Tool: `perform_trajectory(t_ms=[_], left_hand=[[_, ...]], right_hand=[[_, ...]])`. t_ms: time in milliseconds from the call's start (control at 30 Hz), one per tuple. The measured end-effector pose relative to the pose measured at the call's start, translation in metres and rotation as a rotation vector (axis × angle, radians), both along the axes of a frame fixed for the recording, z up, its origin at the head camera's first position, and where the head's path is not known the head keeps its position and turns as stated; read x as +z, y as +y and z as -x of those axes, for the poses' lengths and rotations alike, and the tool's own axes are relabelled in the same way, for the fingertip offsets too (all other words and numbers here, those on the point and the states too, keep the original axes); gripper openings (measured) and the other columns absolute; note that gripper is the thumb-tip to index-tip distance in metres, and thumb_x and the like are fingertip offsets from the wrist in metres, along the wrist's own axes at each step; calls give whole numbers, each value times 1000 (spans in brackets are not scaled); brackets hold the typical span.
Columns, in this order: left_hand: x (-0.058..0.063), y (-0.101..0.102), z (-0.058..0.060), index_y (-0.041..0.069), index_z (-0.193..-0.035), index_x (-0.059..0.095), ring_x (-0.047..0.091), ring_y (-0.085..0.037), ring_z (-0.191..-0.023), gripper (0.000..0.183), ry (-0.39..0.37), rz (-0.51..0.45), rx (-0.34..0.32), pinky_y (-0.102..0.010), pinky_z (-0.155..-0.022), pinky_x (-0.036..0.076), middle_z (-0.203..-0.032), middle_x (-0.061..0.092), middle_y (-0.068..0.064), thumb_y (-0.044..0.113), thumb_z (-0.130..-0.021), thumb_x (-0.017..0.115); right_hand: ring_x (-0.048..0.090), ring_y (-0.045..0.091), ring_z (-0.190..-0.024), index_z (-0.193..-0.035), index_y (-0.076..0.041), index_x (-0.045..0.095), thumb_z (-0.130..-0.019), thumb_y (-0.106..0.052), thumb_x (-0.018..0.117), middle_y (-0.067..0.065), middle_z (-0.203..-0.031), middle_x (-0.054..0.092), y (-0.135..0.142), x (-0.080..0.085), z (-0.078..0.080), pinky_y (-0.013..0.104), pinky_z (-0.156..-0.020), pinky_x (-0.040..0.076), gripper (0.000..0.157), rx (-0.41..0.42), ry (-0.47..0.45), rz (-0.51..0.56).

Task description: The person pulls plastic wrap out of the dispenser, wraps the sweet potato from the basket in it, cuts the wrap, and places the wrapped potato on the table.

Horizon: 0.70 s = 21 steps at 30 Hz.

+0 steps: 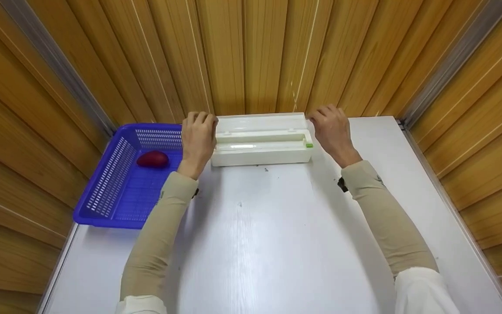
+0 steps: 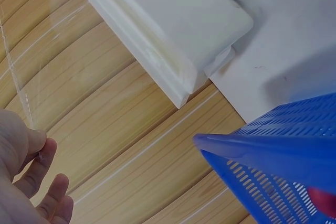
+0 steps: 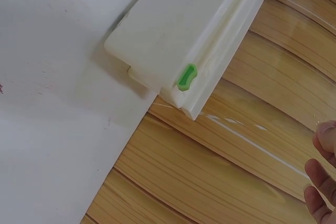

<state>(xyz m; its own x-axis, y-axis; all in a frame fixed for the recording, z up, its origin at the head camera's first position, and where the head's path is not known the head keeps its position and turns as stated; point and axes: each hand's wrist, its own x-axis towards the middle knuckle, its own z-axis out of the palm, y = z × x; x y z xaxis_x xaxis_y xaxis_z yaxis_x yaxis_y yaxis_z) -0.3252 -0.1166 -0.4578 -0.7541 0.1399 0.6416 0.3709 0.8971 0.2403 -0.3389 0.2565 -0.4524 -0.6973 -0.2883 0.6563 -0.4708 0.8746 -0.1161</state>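
A white cling film dispenser (image 1: 259, 158) stands at the table's back edge with its lid raised. A green slider (image 3: 187, 77) sits at its right end. Clear cling film (image 2: 27, 100), seen as faint glossy streaks in the left wrist view, stretches up to the left hand (image 1: 198, 139). That hand pinches the film between thumb and forefinger, just beyond the dispenser's left end. Off the right end, the right hand (image 1: 333, 131) pinches the film's other corner with thumb and forefinger; the film is barely visible there.
A blue plastic basket (image 1: 98, 220) stands left of the dispenser, close beside the left forearm. Inside it lies a dark red, mango-shaped thing (image 1: 153, 159). Wood-patterned walls (image 1: 262, 56) enclose the white table (image 1: 273, 244) at the back and both sides.
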Motion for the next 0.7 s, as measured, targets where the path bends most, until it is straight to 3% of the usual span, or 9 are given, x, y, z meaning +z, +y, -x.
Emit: perform_trajectory(t_ms=[700], left_hand=[[10, -1, 1, 6, -108, 75, 62, -37, -119, 13, 13, 16, 1, -52, -100, 51, -114, 75, -13, 11, -106, 63]], right_hand=[[69, 38, -98, -100, -1, 79, -100, -3, 71, 17, -101, 78, 0, 10, 2, 50, -74, 50, 9, 14, 54, 2]])
